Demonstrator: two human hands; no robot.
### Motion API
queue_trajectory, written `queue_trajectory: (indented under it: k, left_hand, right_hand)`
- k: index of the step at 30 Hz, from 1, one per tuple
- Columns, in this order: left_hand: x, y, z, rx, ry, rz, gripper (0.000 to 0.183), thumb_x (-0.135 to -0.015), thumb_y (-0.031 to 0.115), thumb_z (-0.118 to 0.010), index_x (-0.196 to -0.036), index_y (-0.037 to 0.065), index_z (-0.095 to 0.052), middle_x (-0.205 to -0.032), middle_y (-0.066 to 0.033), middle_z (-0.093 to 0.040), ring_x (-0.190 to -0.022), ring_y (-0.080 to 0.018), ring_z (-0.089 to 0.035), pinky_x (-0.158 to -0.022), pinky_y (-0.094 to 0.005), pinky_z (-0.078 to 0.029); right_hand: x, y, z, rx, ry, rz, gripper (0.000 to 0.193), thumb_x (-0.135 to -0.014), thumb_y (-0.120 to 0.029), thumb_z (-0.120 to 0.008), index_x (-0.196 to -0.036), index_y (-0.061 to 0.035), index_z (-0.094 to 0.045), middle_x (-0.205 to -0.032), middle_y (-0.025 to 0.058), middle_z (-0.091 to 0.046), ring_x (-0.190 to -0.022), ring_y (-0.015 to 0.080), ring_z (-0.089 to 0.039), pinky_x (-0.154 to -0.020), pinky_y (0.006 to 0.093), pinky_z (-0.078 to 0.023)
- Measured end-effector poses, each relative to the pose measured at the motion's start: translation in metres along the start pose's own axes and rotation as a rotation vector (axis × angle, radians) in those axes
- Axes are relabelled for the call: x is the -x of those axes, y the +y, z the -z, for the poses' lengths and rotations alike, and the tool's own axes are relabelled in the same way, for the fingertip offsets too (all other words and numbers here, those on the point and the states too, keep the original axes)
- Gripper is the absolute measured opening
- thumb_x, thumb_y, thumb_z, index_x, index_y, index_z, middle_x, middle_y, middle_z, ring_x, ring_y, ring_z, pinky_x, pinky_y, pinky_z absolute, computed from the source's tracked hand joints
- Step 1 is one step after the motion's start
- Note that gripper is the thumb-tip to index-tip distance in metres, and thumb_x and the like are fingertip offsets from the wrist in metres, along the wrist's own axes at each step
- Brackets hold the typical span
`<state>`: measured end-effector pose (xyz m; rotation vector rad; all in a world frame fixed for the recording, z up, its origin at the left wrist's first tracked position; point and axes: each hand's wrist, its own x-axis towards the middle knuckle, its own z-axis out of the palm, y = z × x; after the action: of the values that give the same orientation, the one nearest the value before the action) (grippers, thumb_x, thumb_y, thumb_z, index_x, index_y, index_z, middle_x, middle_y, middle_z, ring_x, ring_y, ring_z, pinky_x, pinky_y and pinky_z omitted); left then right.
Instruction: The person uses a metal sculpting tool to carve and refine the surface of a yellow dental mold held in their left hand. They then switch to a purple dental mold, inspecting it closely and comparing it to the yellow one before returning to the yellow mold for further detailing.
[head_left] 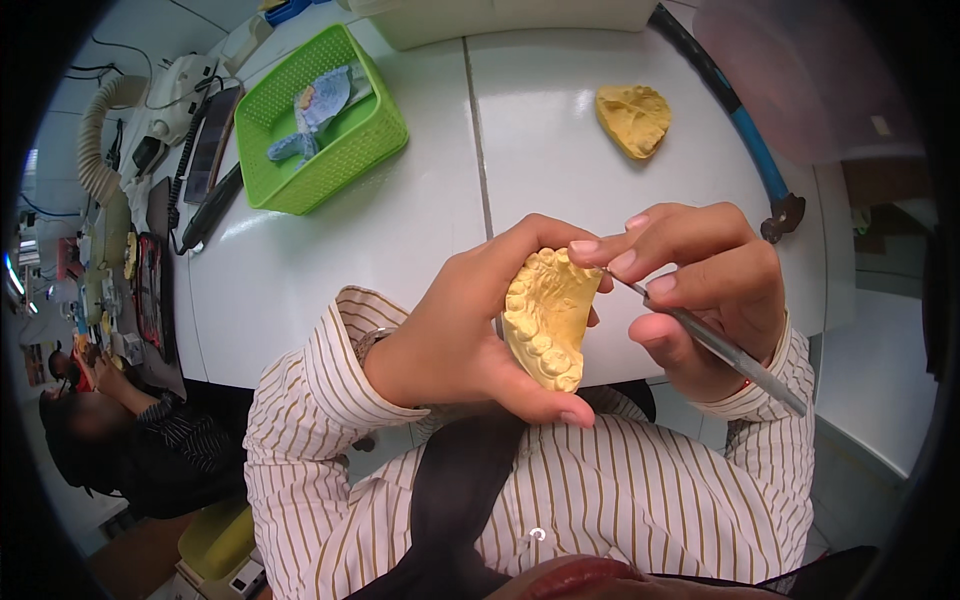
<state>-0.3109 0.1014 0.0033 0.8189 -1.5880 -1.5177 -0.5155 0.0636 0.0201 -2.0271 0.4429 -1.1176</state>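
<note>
From far away, I had my left grip wrapped around a yellow plaster model of teeth, held up by the near edge of the shiny white worktop. My right grip, just right of the model, was pinching a thin grey metal tool. Its tip was by the model's far edge; I could not tell if they touched. To do this well, I thought, the left grip should keep the model very still, and the right one should push softly, so no tooth would chip.

Past the model, to its left, was a bright green plastic basket with little holes. It held lumpy pale blue pieces. Straight past the model was a long whitish plastic box, but I could not see inside.
</note>
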Motion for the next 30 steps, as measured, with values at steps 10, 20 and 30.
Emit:
queue_trajectory:
  k: [10,20,30]
  left_hand:
    - [-0.001,-0.003,-0.005,-0.01,0.056,-0.067,0.083,-0.055,0.035,-0.09,-0.118,0.004,-0.047,-0.107,-0.0091,-0.058,-0.1,-0.0188,-0.058,-0.085,-0.03,-0.047]
    - [0.0,-0.003,-0.003,-0.113,0.072,-0.085,0.086,-0.052,0.037,-0.091,-0.119,0.003,-0.048,-0.108,-0.0098,-0.058,-0.101,-0.0189,-0.058,-0.088,-0.0295,-0.046]
    - [0.0,-0.012,-0.001,-0.032,0.001,-0.105,0.094,-0.053,0.038,-0.089,-0.122,-0.002,-0.04,-0.11,-0.0128,-0.056,-0.102,-0.0195,-0.056,-0.09,-0.0305,-0.044]
  right_hand:
    - [0.0,0.005,-0.001,0.344,-0.005,0.234,0.032,-0.081,-0.019,-0.07,-0.099,-0.0096,-0.046,-0.1,0.01,-0.062,-0.096,0.0149,-0.063,-0.114,0.0458,-0.021]
    - [-0.001,0.007,0.0,0.156,-0.049,0.123,0.03,-0.081,-0.005,-0.07,-0.1,-0.0078,-0.048,-0.099,0.0114,-0.059,-0.1,0.025,-0.065,-0.108,0.0493,-0.032]
    - [0.0,0.006,-0.004,-0.284,0.003,-0.183,0.02,-0.078,0.007,-0.067,-0.088,-0.0003,-0.051,-0.093,0.0133,-0.059,-0.097,0.0272,-0.065,-0.094,0.0439,-0.05]
